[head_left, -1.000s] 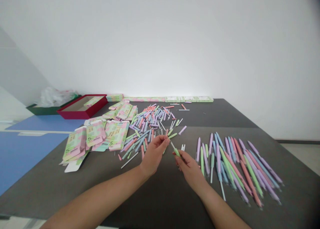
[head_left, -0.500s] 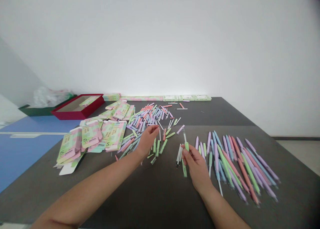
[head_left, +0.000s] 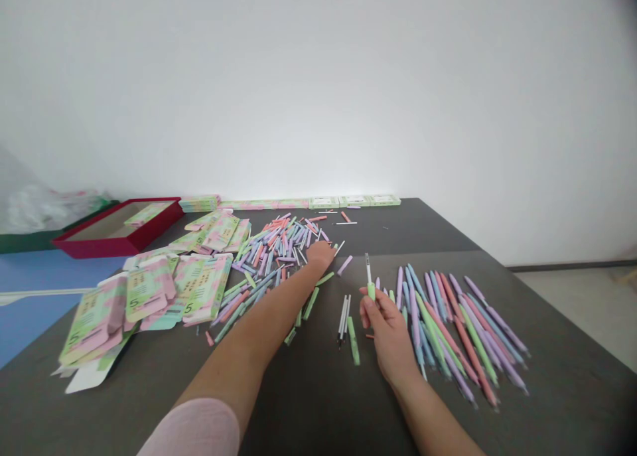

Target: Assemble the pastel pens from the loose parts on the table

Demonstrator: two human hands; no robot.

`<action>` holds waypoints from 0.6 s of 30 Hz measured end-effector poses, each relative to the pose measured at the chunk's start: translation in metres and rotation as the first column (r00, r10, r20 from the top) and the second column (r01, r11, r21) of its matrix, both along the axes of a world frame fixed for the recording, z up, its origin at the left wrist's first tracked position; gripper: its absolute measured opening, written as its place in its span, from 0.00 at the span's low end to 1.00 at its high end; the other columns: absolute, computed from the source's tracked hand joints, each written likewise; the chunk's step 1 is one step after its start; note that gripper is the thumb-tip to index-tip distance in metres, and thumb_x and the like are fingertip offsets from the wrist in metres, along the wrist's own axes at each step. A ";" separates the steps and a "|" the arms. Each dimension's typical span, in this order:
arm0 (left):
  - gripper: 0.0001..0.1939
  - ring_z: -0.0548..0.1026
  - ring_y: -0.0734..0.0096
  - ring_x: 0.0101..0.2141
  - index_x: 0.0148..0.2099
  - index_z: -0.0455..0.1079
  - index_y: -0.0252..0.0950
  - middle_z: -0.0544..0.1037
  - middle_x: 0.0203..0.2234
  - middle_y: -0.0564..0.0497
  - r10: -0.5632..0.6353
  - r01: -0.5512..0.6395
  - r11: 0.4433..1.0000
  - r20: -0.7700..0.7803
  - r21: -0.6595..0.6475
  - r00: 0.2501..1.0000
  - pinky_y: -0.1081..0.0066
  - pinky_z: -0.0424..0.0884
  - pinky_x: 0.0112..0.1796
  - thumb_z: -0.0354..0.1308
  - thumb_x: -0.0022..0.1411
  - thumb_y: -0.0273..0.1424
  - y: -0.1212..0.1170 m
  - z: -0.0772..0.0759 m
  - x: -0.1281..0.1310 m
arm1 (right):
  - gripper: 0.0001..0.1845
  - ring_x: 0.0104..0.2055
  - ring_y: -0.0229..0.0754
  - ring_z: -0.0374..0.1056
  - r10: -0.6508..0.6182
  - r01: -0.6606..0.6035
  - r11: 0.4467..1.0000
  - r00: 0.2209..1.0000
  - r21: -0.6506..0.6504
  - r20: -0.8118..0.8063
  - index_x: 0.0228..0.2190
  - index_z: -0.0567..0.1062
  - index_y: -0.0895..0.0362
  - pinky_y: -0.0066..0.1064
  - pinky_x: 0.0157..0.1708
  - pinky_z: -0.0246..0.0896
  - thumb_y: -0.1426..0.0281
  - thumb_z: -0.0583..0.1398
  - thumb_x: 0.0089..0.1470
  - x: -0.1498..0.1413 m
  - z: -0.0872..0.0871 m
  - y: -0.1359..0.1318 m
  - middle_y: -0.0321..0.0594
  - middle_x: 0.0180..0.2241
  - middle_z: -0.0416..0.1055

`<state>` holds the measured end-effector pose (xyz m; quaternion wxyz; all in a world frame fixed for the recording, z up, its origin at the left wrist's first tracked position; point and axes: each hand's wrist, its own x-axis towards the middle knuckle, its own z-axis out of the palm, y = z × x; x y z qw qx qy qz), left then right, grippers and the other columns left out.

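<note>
In my right hand (head_left: 385, 323) is a light green pen barrel (head_left: 371, 290), held upright between thumb and fingers, with a clear and white refill (head_left: 368, 267) standing out of its top. My left hand (head_left: 321, 251) reaches far forward to the right edge of a heap of pastel pen parts (head_left: 279, 243). Its fingertips are at a small green part and a white refill (head_left: 339, 248); whether they grip anything is hidden. Below my right hand's fingers lie several white refills (head_left: 343, 320) and a loose green barrel (head_left: 353, 342).
Assembled pastel pens (head_left: 458, 330) lie in rows on the right of the dark table (head_left: 308, 416). Flattened printed cartons (head_left: 149, 290) are piled at left. Behind them stands a red box (head_left: 104, 247). Packed flat boxes (head_left: 353, 202) line the wall side.
My left hand has moved forward and right, deeper toward the heap's edge. My right hand keeps the green barrel with the refill almost in place. The view has shifted slightly right.
</note>
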<state>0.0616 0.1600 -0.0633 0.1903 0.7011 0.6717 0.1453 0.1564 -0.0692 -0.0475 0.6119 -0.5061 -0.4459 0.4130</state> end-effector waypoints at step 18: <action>0.17 0.70 0.76 0.28 0.37 0.69 0.35 0.73 0.27 0.53 -0.246 0.276 0.958 0.704 0.074 0.666 0.75 0.65 0.33 0.54 0.54 0.44 -0.095 0.065 -0.076 | 0.19 0.26 0.37 0.58 0.055 -0.048 0.997 0.990 -0.058 0.131 0.43 0.71 0.56 0.28 0.26 0.54 0.58 0.54 0.54 -0.001 0.004 -0.001 0.34 0.26 0.64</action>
